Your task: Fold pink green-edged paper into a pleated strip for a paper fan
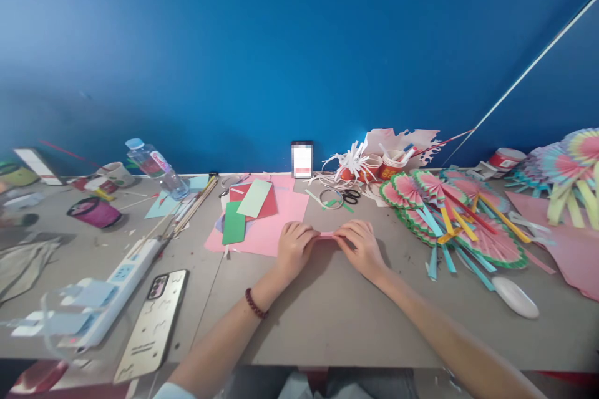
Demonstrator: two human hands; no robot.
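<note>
Between my two hands a narrow pink paper strip (pixel 326 235) is stretched level just above the grey table. My left hand (pixel 296 248) pinches its left end, fingers closed over it. At the other end, my right hand (pixel 361 249) grips the strip between thumb and fingers. The fingers cover both ends, so the strip's full length is hidden. Left of my left hand lies a large pink paper sheet (pixel 290 209), with a green card (pixel 233 222), a pale green card (pixel 255 198) and a red card (pixel 270 202) on top.
Pleated paper fans (pixel 496 240) with ribbons spread on the right, near a white computer mouse (pixel 515 297). Black-handled scissors (pixel 352 197) lie behind my right hand. On the left are a phone (pixel 153 324), a power strip (pixel 122 287) and a tilted water bottle (pixel 156 168). A blue wall (pixel 299 62) stands behind.
</note>
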